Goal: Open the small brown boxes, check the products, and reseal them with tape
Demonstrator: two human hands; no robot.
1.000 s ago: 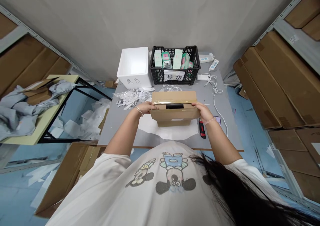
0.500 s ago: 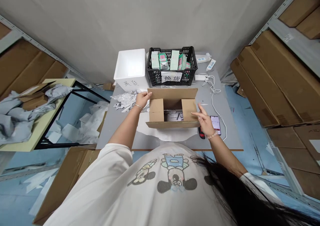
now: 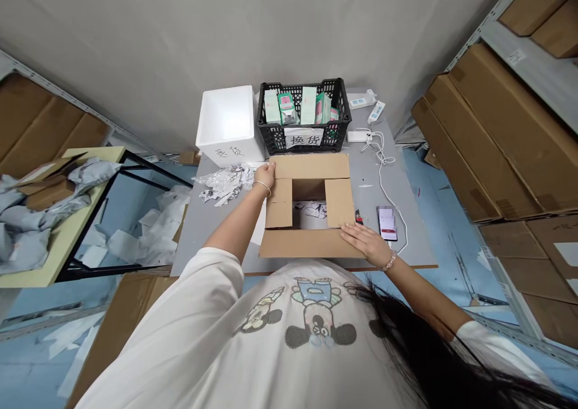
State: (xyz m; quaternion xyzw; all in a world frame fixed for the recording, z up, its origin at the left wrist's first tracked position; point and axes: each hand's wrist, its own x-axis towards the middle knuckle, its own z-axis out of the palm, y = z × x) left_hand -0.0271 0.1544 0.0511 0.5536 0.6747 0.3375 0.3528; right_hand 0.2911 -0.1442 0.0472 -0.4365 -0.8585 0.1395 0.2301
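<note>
An opened cardboard box (image 3: pixel 308 192) stands on the grey table (image 3: pixel 198 228) with its flaps folded outward. White and dark paper scraps (image 3: pixel 309 211) lie inside it. My left hand (image 3: pixel 265 174) rests at the far left corner of the box, on the far flap; I cannot tell whether it pinches the cardboard. My right hand (image 3: pixel 363 244) lies flat with its fingers spread on the near flap (image 3: pixel 307 244), holding nothing. A phone (image 3: pixel 387 223) lies to the right of that hand, and a red and black utility knife (image 3: pixel 359 217) sits partly hidden beside the box.
Behind the box stand a black crate (image 3: pixel 303 117) of green and white cartons and a white foam box (image 3: pixel 226 120). Crumpled foil-like wrapping (image 3: pixel 223 184) lies to the left. A white cable (image 3: pixel 383 180) runs along the table's right side. Large cartons fill the shelves on the right.
The box's flaps, shut and taped a second ago, now lie folded open. My right hand has come down onto the near flap. My left hand has shifted to the far corner.
</note>
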